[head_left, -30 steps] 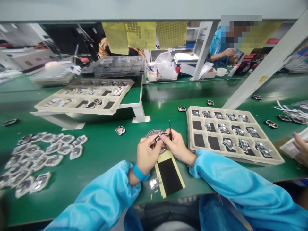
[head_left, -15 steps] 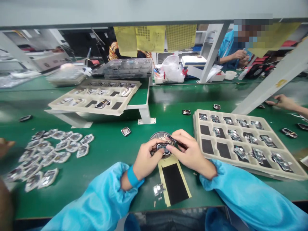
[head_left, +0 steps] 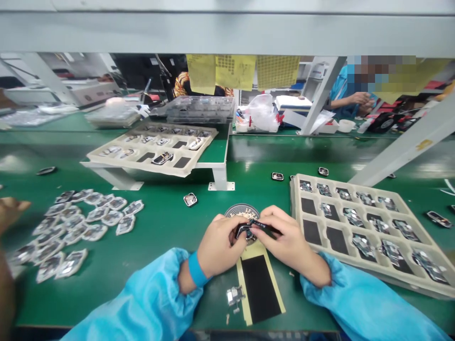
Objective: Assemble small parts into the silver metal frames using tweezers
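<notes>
My left hand is closed on a small black watch case, its rim tilted up and parts showing inside. Pinched in my right hand is a pair of dark tweezers, their tip at the case's edge; the fingers partly hide it. Both hands are over a round grey dish that holds small pale pieces. Nearer me lies a black mat with a yellow border. Beside its left edge is a small silvery metal part.
On the right stands a cream tray of circuit boards. Several wrapped watch parts lie at left, near another person's hand. A second tray rests on a raised stand. Behind the dish is a loose watch case.
The watch case has been tipped up from lying flatter, and the tweezers have come down against its edge. The view has tilted upward slightly.
</notes>
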The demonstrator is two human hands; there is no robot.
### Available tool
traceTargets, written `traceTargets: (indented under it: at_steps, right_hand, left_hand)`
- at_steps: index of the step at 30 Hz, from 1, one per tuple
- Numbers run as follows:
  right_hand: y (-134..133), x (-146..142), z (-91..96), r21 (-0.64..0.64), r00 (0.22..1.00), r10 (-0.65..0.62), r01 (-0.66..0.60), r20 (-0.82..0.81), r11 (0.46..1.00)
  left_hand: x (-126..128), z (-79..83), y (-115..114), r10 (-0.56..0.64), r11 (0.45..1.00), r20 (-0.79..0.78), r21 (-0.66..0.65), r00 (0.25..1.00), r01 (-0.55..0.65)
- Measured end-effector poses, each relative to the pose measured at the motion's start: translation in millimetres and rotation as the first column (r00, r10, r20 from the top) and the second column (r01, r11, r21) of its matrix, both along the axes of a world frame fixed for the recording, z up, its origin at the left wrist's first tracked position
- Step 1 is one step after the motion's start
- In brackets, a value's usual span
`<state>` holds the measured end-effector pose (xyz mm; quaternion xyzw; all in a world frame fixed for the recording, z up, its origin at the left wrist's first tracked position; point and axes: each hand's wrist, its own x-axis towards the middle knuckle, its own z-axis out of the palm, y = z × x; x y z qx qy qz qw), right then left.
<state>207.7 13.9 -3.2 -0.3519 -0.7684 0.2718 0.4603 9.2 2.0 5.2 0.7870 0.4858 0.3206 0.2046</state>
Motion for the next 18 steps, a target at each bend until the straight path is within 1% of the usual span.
traceTargets:
  at_steps: [2, 6, 12, 18]
  right_hand:
    - [1, 0, -3.2, 0.009, 0.999, 0.019, -0.019, 0.043, 1.000]
    - [1, 1, -9.0, 0.041, 0.996, 0.016, -0.019, 0.087, 0.999]
    - [0, 2, -12.4, 0.098, 0.981, 0.045, -0.065, 0.190, 0.993]
    - [1, 0, -10.4, 0.116, 0.947, 0.029, -0.070, 0.321, 0.991]
  left_hand:
    - [0, 0.0, 0, -0.009, 1.000, -0.022, -0.002, 1.000, 0.009]
    - [0, -0.5, 0, -0.025, 1.000, -0.034, -0.008, 0.999, 0.025]
    - [2, 0.4, -3, 0.005, 1.000, -0.033, -0.025, 0.999, -0.006]
    - [0, 1.8, -1, 0.048, 0.996, -0.004, -0.070, 0.999, -0.048]
